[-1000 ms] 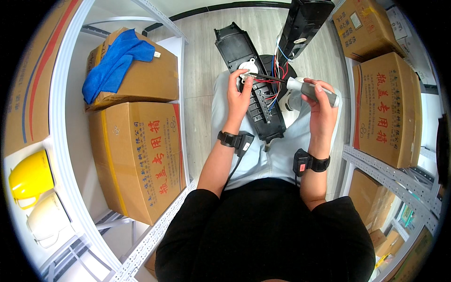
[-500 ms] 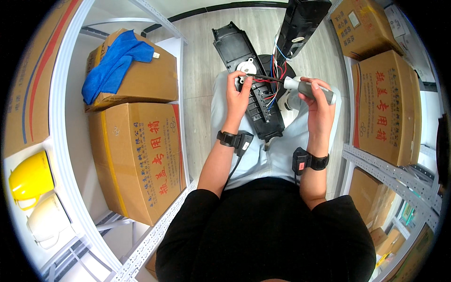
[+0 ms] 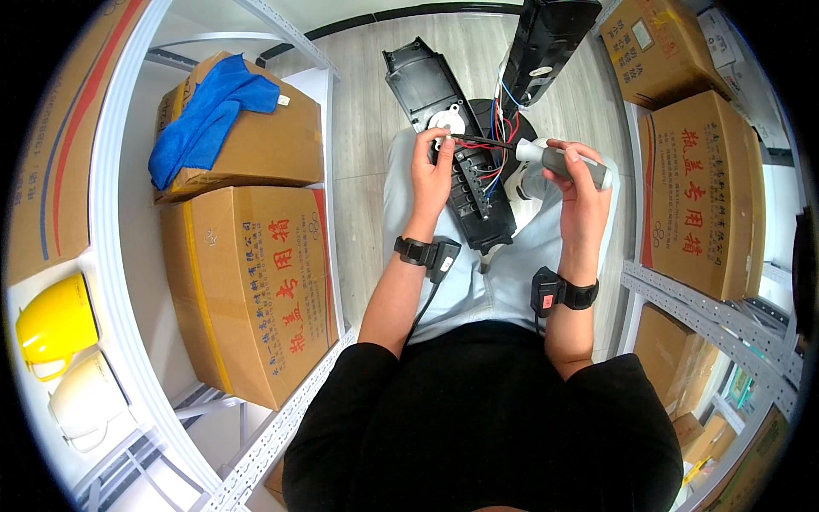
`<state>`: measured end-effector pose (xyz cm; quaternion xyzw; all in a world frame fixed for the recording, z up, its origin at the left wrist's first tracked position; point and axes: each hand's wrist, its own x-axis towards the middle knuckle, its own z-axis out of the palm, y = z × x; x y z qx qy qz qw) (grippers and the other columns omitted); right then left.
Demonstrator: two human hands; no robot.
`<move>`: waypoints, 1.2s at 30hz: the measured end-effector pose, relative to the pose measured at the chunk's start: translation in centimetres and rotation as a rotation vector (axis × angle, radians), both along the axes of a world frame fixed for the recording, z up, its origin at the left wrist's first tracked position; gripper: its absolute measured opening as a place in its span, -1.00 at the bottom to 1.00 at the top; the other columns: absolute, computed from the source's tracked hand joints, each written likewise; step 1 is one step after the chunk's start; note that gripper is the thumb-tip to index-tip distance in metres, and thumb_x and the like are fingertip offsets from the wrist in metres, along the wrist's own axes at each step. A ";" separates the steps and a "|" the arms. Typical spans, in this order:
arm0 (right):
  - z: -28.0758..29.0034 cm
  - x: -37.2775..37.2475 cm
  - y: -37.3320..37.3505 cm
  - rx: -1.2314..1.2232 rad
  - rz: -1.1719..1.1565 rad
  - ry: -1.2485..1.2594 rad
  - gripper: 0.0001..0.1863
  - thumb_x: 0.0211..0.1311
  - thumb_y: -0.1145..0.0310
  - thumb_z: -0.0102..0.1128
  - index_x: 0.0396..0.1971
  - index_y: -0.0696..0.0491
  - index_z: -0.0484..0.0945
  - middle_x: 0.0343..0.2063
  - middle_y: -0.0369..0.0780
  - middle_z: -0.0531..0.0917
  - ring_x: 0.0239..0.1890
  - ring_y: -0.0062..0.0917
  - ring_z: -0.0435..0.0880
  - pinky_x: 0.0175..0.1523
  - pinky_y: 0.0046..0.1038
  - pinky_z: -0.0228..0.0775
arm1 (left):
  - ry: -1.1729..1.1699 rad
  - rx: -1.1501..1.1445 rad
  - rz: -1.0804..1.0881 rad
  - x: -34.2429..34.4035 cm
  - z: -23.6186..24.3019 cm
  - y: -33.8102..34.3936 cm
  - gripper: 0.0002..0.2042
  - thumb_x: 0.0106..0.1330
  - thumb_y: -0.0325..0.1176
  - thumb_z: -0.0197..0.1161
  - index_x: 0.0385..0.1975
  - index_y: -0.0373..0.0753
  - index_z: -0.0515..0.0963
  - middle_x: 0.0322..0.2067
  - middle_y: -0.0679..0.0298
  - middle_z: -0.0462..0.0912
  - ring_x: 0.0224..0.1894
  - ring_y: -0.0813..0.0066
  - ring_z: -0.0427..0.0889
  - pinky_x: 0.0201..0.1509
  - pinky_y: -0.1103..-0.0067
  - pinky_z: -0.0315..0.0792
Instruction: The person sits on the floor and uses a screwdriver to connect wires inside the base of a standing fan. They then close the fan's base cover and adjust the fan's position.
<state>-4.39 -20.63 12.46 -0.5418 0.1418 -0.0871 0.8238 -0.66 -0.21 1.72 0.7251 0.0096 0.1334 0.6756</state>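
The right hand (image 3: pixel 582 183) is closed around the grey handle of a screwdriver (image 3: pixel 559 164), whose black shaft points left. The left hand (image 3: pixel 433 171) is narrow, thumb and forefinger near together at the tip; whether they pinch anything small cannot be told. Just beyond those fingers is a round white part (image 3: pixel 447 122), set in a long black housing (image 3: pixel 420 81) that lies aslant before the lap. Red, blue and white wires (image 3: pixel 493 155) run across the housing beside a tall black casing (image 3: pixel 553 51).

The wrist straps carry small black modules: the left one (image 3: pixel 444 261) has a white label, the right one (image 3: pixel 544 294) a red label, both too small to read.

Most writing is on the cartons. The large left carton (image 3: pixel 200 307) and the middle right carton (image 3: pixel 738 196) each bear big red characters, smaller dark lines and a red edge band. The upper right carton (image 3: pixel 636 77) has printed characters and a pale rectangular sticker. The far-left carton (image 3: pixel 51 102) shows blue lettering beside curved red and blue stripes. A blue cloth (image 3: pixel 209 119) with a small white tag drapes the upper left carton (image 3: pixel 294 141)
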 end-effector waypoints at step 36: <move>3.2 -1.6 1.1 -0.489 0.116 -0.168 -0.79 0.08 0.57 0.42 -0.24 0.17 0.66 -0.12 -0.14 0.70 -0.08 -0.50 0.65 0.02 -0.48 0.50 | -0.068 0.058 0.042 0.1 0.1 -0.2 -0.86 0.38 -0.42 0.28 -0.16 -0.29 0.55 -0.16 0.25 0.63 -0.03 0.41 0.59 0.14 0.53 0.39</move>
